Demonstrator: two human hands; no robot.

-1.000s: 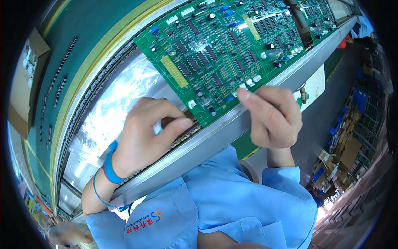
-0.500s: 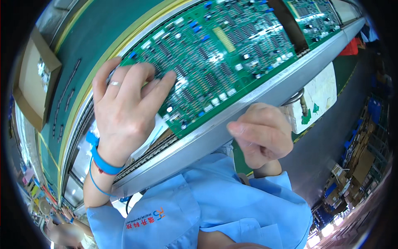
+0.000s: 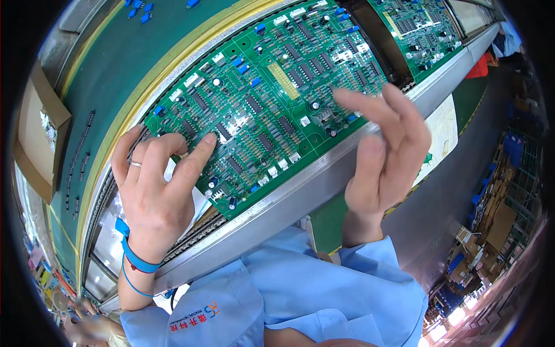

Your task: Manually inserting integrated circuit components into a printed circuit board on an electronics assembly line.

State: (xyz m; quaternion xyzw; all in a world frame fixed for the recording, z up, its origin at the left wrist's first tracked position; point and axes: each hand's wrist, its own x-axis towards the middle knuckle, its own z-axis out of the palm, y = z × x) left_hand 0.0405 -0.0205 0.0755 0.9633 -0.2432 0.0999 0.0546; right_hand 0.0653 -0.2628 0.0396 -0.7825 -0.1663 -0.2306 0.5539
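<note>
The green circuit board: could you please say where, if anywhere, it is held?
The left hand touches the green circuit board at its left end; whether it grips cannot be told. The right hand looks empty.

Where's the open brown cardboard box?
In the head view, the open brown cardboard box is at the far left, just left of the thin black strips on the green work surface.

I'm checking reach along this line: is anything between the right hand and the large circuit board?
Nothing visible is. The right hand is open, its fingers extending past the metal rail and overlapping the circuit board in this view. Contact is unclear. The left hand is at the board's left end.
</note>
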